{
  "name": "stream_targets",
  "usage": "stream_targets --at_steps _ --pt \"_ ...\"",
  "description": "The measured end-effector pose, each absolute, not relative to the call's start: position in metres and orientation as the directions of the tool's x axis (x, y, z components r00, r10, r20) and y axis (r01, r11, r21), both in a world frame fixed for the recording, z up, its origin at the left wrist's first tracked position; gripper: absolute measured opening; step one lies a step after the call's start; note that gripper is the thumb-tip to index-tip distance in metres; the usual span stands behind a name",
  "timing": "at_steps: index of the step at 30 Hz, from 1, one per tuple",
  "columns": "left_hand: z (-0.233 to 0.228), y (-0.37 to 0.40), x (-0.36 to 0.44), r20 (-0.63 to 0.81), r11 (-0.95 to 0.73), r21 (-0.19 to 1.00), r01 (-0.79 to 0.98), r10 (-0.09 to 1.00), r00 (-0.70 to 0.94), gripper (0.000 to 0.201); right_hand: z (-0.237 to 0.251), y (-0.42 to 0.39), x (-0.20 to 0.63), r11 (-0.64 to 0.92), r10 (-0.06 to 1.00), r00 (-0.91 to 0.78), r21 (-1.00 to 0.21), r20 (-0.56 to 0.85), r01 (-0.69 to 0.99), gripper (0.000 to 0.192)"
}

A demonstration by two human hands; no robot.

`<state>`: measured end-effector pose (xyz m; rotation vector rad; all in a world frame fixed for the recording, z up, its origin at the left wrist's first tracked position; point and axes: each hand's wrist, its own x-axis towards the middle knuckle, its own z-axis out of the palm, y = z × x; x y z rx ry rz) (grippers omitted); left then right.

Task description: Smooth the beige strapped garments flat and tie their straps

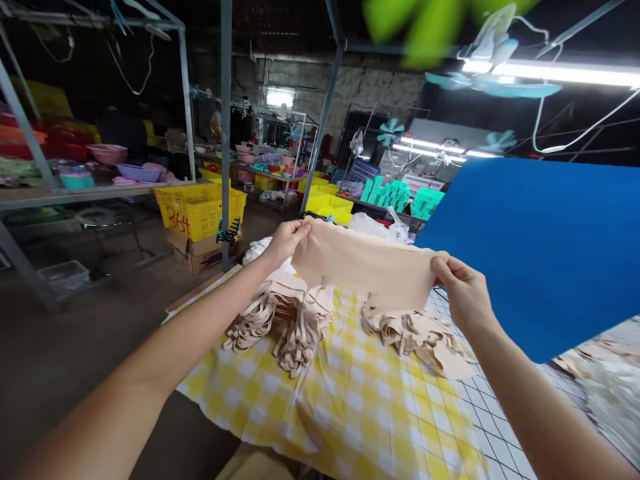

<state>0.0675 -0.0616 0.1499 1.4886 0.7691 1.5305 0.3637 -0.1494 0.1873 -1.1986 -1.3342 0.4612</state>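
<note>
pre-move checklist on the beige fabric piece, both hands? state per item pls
1. Left hand pinches the beige fabric piece at its upper left corner: ok.
2. Right hand pinches its right edge: ok.
3. Piece stretched flat between the hands, lifted off the checked tablecloth: ok.
4. Piece free of the left fabric pile and right fabric pile below: cannot tell, its lower edge overlaps them in view.
5. Grip firmness: cannot tell.
6. Blue panel apart from the right hand: ok.
</note>
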Motion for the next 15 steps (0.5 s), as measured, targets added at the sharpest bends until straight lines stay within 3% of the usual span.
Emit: stream_targets --at_steps 8,11,15 --pt "0.157 -0.064 0.009 0.502 -0.501 0.853 -0.148 0.864 -0.033 0.044 0.189 -0.129 0.317 0.433 0.866 0.118 -0.847 0.485 0.309 0.042" --pt "0.165 -0.073 -0.015 0.46 -0.463 0.868 -0.181 0.886 -0.061 0.044 0.194 -0.133 0.298 0.361 0.923 0.06 -0.908 0.381 0.212 0.041" --pt "0.149 -0.065 -0.036 0.278 -0.27 0.95 -0.156 0.96 0.032 0.044 0.178 -0.123 0.28 0.203 0.979 0.009 -0.972 0.206 0.119 0.039"
